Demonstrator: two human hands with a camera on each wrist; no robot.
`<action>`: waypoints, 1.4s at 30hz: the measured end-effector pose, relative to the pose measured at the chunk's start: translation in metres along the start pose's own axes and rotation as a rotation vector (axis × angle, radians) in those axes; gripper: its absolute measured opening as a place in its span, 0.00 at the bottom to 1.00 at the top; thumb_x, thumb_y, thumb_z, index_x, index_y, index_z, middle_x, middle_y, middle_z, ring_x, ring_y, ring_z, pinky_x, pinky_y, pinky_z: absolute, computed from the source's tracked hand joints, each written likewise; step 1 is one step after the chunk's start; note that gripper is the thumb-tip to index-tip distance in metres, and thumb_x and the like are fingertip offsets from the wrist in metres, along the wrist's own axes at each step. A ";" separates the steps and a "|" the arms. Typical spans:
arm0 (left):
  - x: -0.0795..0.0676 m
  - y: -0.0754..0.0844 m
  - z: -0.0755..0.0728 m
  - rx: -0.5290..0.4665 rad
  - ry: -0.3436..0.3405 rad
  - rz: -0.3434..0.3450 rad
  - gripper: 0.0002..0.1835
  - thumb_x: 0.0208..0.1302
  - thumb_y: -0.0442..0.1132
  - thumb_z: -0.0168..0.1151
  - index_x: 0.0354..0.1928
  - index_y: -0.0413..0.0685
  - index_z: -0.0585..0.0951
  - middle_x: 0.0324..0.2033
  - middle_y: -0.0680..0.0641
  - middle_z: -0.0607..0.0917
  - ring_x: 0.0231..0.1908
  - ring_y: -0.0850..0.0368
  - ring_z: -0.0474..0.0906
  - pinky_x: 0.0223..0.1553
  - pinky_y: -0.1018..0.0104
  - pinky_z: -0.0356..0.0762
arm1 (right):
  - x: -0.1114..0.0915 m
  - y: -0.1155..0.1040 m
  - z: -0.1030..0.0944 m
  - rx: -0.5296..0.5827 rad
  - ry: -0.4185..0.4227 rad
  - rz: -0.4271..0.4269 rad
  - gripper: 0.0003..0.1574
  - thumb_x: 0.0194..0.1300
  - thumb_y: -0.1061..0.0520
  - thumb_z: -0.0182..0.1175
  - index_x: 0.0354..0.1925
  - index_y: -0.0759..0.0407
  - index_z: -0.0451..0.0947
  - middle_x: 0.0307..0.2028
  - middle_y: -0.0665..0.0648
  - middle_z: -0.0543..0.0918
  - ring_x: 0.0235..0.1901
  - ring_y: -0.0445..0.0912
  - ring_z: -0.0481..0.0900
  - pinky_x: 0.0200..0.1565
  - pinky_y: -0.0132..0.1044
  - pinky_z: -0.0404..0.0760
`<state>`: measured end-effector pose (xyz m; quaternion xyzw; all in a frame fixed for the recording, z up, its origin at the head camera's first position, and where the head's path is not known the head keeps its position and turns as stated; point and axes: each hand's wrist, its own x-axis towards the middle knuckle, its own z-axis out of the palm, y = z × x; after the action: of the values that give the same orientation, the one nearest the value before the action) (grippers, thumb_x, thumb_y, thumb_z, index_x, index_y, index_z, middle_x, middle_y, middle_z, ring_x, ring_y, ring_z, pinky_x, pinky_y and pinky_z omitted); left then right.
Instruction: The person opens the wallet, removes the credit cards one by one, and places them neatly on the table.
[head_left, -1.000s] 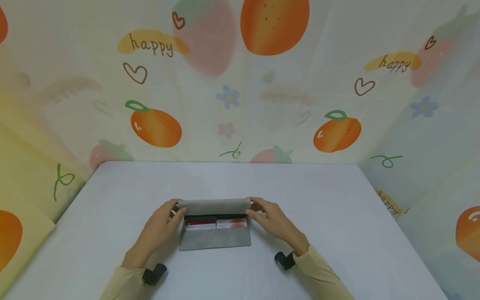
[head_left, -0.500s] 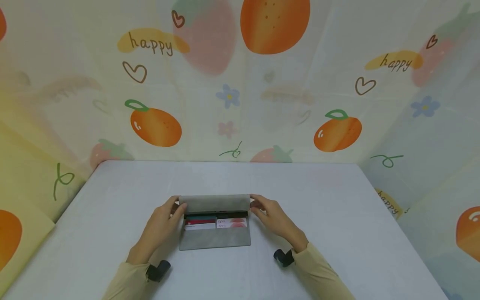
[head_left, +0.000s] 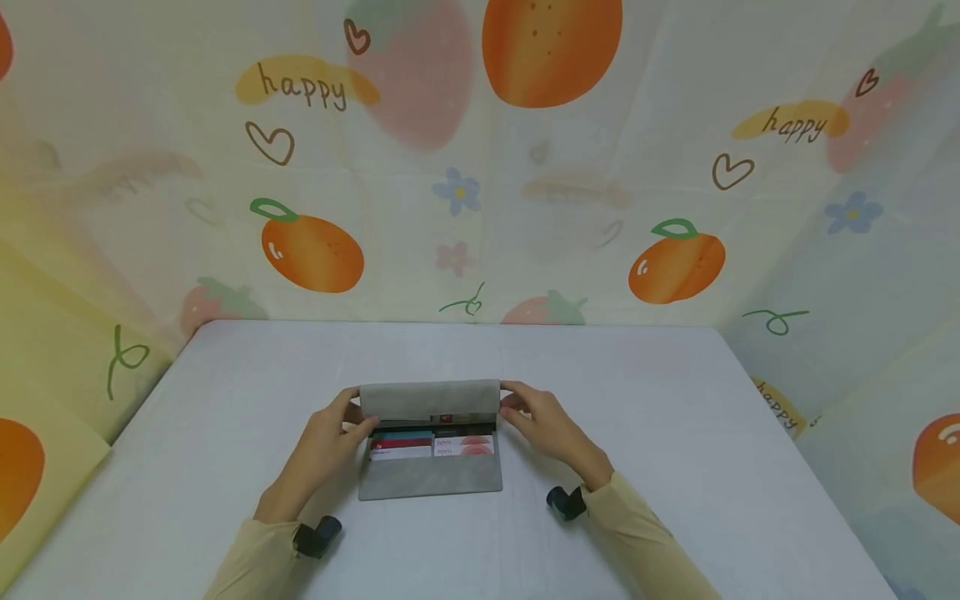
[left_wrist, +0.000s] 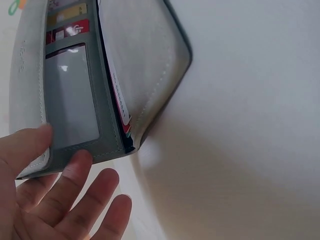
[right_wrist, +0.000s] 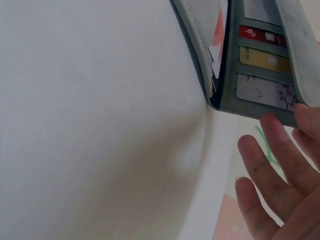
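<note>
A long grey wallet (head_left: 430, 478) lies partly unfolded on the table, its near panel flat and its far half raised. Cards (head_left: 463, 447) stick out of the pocket behind the near panel. My left hand (head_left: 321, 446) pinches the raised half at its left end, thumb on the folded flap (left_wrist: 27, 90). At the opposite end my right hand (head_left: 551, 429) pinches it between thumb and fingers. Inside the raised half, the left wrist view shows a clear window (left_wrist: 72, 100). A red card (right_wrist: 262, 36), a gold card (right_wrist: 265, 59) and a floral card (right_wrist: 265, 92) sit in slots.
The white table (head_left: 450, 558) spreads around the wallet. Fruit-printed cloth (head_left: 525, 250) hangs behind it and at both sides. Small black cameras sit on the left cuff (head_left: 255, 554) and the right cuff (head_left: 637, 533).
Both hands have moved slightly up and away, lifting the wallet's far half. More of the cards in the pocket shows, and a strip of the inside with a red card has come into view.
</note>
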<state>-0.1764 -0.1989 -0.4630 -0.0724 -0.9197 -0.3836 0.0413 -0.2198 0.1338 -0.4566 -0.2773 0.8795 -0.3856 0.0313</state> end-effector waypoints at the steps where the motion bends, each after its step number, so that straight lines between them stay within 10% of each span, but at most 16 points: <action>1: 0.001 -0.001 0.000 -0.005 -0.002 0.005 0.24 0.68 0.37 0.63 0.63 0.41 0.70 0.37 0.44 0.87 0.42 0.48 0.84 0.43 0.52 0.83 | 0.001 0.000 0.000 0.002 -0.001 0.003 0.27 0.73 0.61 0.55 0.66 0.68 0.68 0.49 0.63 0.86 0.51 0.55 0.85 0.57 0.53 0.80; 23: 0.025 -0.007 -0.004 -0.058 -0.064 -0.114 0.30 0.67 0.39 0.64 0.69 0.42 0.67 0.40 0.42 0.83 0.46 0.47 0.79 0.43 0.60 0.76 | 0.023 0.007 -0.002 0.080 -0.033 0.070 0.26 0.72 0.59 0.55 0.65 0.65 0.69 0.52 0.65 0.83 0.51 0.57 0.84 0.53 0.47 0.83; 42: 0.043 -0.005 -0.003 -0.197 -0.012 -0.191 0.38 0.71 0.59 0.54 0.71 0.40 0.63 0.42 0.38 0.80 0.36 0.53 0.76 0.35 0.67 0.75 | 0.038 0.007 0.003 0.219 0.099 0.200 0.21 0.74 0.52 0.54 0.59 0.61 0.68 0.53 0.64 0.83 0.48 0.55 0.86 0.46 0.43 0.83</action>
<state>-0.2193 -0.2006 -0.4586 0.0096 -0.8804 -0.4740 -0.0081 -0.2545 0.1160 -0.4571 -0.1638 0.8558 -0.4875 0.0563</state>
